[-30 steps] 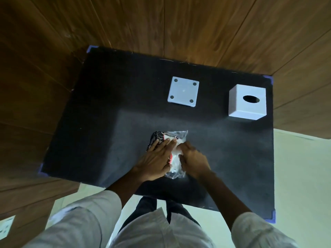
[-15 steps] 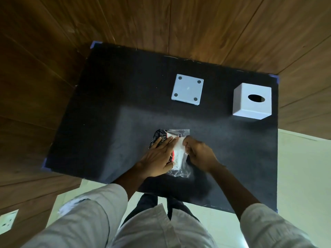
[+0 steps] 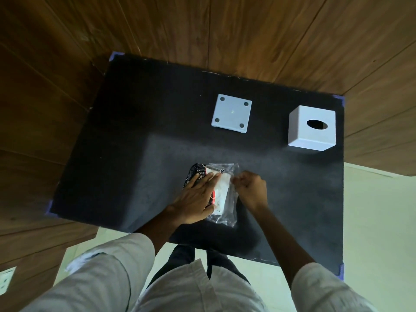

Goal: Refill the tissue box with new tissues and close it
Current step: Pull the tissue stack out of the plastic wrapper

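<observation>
A pack of tissues in clear plastic wrap [image 3: 225, 194] lies on the black table [image 3: 135, 154] near its front edge. My left hand [image 3: 198, 199] presses flat on the pack's left side, fingers spread. My right hand [image 3: 251, 188] pinches the clear wrap at the pack's right edge. A white cube tissue box [image 3: 311, 130] with an oval hole in its top stands at the back right. Its square white base plate [image 3: 231, 113], with a round foot at each corner, lies flat at the back centre, apart from the box.
Wooden wall panels [image 3: 202, 30] rise behind and to the left of the table. Pale floor [image 3: 378, 221] shows to the right and below. Blue tape marks the table's corners [image 3: 408, 102]. My white sleeves and dark trousers fill the bottom of the view.
My right hand has shifted slightly to the right, drawing the clear wrap away from the pack. The left hand stays pressed on the pack. The camera has tilted a little.
</observation>
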